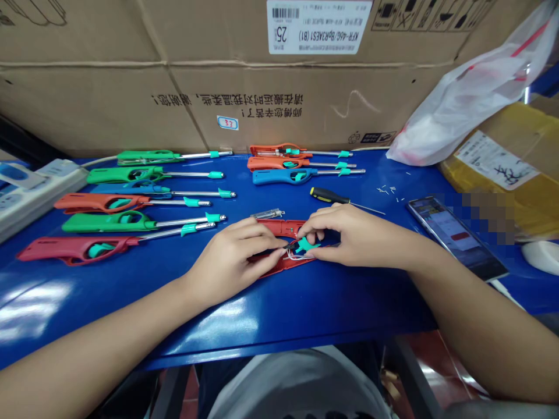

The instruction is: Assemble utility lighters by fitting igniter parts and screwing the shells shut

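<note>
A red lighter body (279, 228) lies opened on the blue table (279, 308) in front of me. My left hand (233, 256) presses down on its near half, fingers curled and pinching at the inner parts. My right hand (345, 233) is closed in a pinch on the teal trigger piece (307, 245) at the middle of the red body, where thin wires show. A small metal tube part (267, 214) lies just behind the left hand.
Several long-nosed lighters (131, 222) in green, red and blue lie in a row at the left; three more (301, 164) lie at the back centre. A black-and-yellow screwdriver (336, 199), small screws (386, 190), a phone (456, 235), a power strip (30, 192), cardboard boxes (218, 75) and a plastic bag (471, 93) surround them.
</note>
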`<state>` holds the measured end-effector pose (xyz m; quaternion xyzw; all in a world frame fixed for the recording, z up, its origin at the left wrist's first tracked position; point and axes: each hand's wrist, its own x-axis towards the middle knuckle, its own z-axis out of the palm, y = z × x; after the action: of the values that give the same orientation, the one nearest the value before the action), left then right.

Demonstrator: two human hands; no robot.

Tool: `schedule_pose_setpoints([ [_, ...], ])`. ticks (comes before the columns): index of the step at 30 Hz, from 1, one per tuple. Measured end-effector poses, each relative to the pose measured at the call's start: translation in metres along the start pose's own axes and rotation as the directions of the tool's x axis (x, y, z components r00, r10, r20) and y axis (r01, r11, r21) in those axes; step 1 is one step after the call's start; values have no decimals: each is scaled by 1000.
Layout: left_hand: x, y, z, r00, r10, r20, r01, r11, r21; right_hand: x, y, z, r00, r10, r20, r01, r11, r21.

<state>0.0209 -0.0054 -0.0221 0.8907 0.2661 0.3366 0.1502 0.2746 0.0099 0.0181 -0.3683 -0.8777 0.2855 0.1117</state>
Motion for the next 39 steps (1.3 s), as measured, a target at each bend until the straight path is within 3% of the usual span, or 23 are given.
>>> schedule_pose_setpoints([
  [33,2,6,-1,999,40,8,-40,999,-1,1,-6,8,998,-50,49,47,997,68],
  [39,1,5,-1,999,31,8,-31,999,-20,2,-7,8,1000,1,17,-2,999,37],
])
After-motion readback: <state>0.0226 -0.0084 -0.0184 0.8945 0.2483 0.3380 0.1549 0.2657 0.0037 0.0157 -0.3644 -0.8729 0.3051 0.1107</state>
